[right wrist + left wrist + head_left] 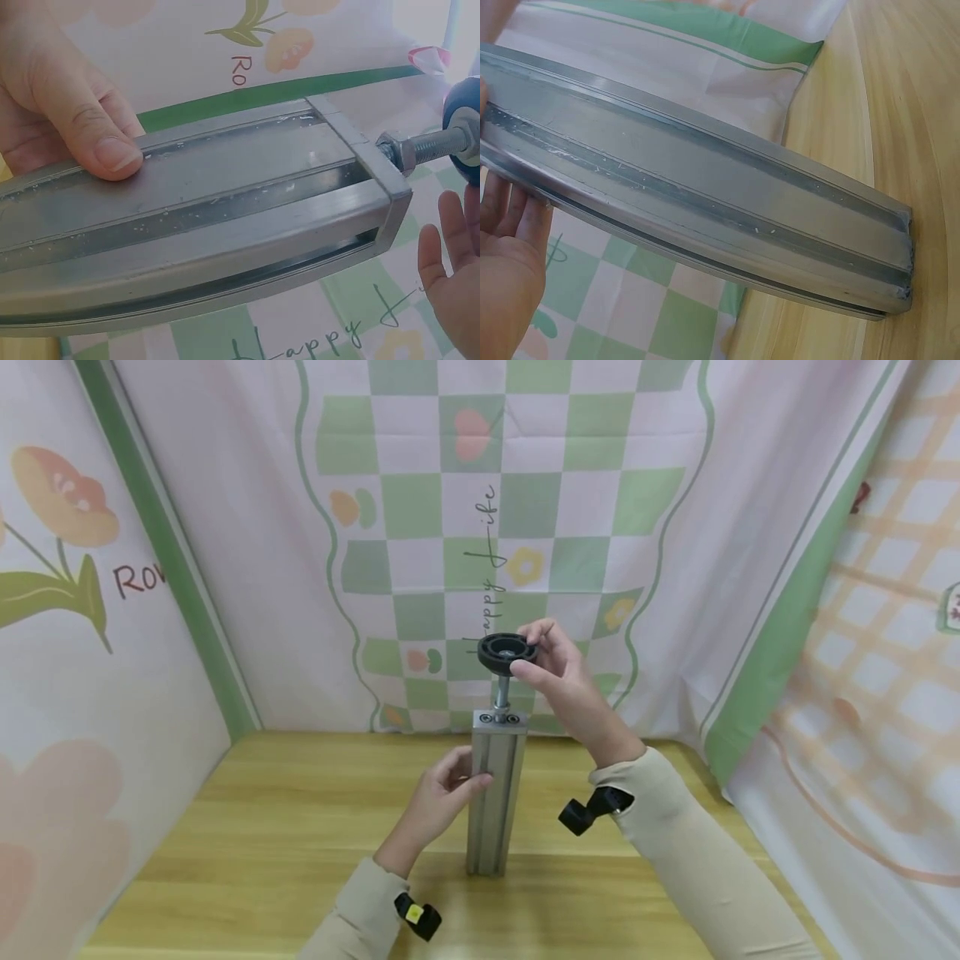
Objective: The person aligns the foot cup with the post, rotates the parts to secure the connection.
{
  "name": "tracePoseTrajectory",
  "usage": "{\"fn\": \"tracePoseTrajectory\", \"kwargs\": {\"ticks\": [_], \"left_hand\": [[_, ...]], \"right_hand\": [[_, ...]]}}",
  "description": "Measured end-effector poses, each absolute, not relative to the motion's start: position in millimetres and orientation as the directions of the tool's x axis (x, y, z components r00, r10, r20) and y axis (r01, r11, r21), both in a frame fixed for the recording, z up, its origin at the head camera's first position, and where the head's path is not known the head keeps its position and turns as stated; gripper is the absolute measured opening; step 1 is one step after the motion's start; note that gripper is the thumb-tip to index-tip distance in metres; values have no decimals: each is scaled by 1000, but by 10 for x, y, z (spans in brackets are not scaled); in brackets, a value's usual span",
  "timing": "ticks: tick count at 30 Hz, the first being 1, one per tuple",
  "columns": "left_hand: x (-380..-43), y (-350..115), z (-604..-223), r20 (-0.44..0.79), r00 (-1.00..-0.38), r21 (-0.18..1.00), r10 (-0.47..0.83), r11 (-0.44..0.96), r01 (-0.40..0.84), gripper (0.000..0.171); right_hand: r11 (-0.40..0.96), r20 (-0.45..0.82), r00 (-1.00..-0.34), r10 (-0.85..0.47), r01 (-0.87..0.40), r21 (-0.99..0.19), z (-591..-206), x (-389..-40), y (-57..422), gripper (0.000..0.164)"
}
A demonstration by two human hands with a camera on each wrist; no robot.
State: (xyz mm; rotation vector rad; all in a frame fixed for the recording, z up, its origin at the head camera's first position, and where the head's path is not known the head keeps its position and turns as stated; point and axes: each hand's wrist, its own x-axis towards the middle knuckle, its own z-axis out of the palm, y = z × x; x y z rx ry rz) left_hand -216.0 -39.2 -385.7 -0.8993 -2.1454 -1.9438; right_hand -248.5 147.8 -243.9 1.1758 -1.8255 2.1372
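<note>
An aluminium profile (497,802) stands upright on the wooden table, its slotted sides showing in both wrist views. My left hand (448,785) grips it around the upper half, the thumb (116,154) lying along the near face. A metal end plate (498,720) with two screws caps the top. From it rises a threaded rod (439,146) with a hex nut (397,152) close over the plate. On the rod's upper end sits a round black levelling foot (495,662), cupped side up. My right hand (558,672) pinches the foot's rim between thumb and fingers.
The wooden table (300,827) spreads beneath the profile. A checked curtain (465,527) hangs behind its far edge, with more printed cloth at the left (112,693) and right (847,735). Black wrist mounts (592,810) sit on both sleeves.
</note>
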Motion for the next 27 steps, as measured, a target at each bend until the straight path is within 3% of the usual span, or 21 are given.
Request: {"fn": "tracePoseTrajectory", "kwargs": {"ticks": [4,10,14,17,22,27], "left_hand": [[-2161,-401,-3855,460,-815,871,353,1,492,31],[-2173,-406,-3864,469,-811,866,351,0,500,31],[-2175,-406,-3871,467,-812,868,351,-5,497,31],[-2172,-405,-3869,463,-813,870,351,-3,494,31],[-2171,-400,-3869,466,-812,866,351,4,500,30],[-2169,-402,-3871,466,-811,865,353,8,501,30]], "right_hand": [[-200,610,-701,-369,-581,-789,-2414,-2454,1458,30],[65,666,-710,-231,-694,-717,-2310,-2301,1363,37],[128,735,-650,-193,-759,-638,-2300,-2256,1324,35],[80,756,-618,-215,-783,-617,-2377,-2358,1362,25],[-69,700,-633,-330,-723,-687,-2411,-2467,1415,45],[-230,664,-587,-463,-644,-730,-2402,-2482,1414,51]]}}
